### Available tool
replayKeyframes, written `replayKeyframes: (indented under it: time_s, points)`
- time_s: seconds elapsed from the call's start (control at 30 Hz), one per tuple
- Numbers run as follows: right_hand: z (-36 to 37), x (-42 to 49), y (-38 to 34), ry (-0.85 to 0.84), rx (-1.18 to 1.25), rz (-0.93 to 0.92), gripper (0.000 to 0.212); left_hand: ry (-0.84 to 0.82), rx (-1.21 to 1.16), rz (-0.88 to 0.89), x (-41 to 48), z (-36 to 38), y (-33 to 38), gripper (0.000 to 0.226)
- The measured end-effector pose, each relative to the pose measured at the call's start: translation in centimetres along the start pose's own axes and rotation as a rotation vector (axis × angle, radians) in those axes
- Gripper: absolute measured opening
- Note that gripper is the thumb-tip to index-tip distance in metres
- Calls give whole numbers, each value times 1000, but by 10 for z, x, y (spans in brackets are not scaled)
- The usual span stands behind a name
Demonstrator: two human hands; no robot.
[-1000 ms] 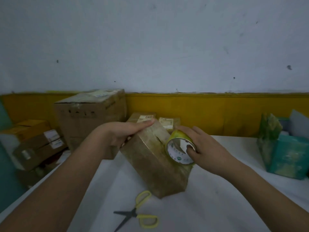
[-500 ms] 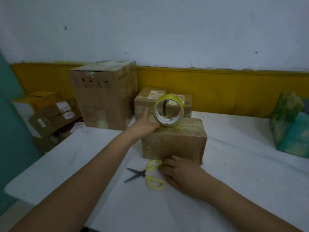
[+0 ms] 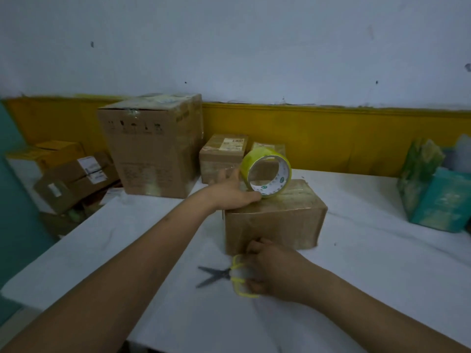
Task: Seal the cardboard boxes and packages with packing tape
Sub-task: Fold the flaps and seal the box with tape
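Observation:
A small brown cardboard box (image 3: 277,221) wrapped in clear tape lies flat on the white table (image 3: 369,263). A yellow roll of packing tape (image 3: 265,171) stands on edge on the box's top. My left hand (image 3: 233,193) holds the roll at its left side and rests on the box's top left corner. In front of the box my right hand (image 3: 275,272) grips the yellow handles of the scissors (image 3: 229,275), whose blades point left over the table.
A large cardboard box (image 3: 153,146) stands at the back left of the table, with two smaller taped boxes (image 3: 224,155) beside it. More boxes (image 3: 68,174) are stacked off the table's left edge. Teal and green packages (image 3: 438,187) sit at the right.
The box went from tilted to flat on the table. The tape roll passed from my right hand to my left, on top of the box. My right hand dropped and took the scissors.

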State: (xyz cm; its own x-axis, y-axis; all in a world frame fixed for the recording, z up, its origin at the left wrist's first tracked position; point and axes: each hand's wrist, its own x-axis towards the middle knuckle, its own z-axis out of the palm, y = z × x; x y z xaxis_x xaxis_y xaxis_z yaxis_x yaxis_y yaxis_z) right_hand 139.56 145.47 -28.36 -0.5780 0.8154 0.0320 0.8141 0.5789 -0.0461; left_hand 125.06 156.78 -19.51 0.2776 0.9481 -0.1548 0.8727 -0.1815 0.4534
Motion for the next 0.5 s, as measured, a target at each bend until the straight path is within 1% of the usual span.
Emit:
replayKeyframes:
  time_s: [0.13,0.23,0.3,0.37,0.47,0.5]
  points:
    - [-16,-37,17,-25,60,48,49,-25,-95,65,-9,5,16,96]
    - [-30,-70,42,-90,80,77,49,-119,-103,149,-14,10,29,105]
    - [-38,-98,61,-133,59,121,46,-187,-137,245,-16,11,36,100]
    - [-44,-127,78,-189,29,197,48,-210,-137,366,-18,12,48,82]
    - [-50,-169,101,-252,32,338,45,-61,-83,582,-10,22,68,36]
    - [-53,-181,107,-255,46,380,44,-45,-119,610,-8,26,76,28]
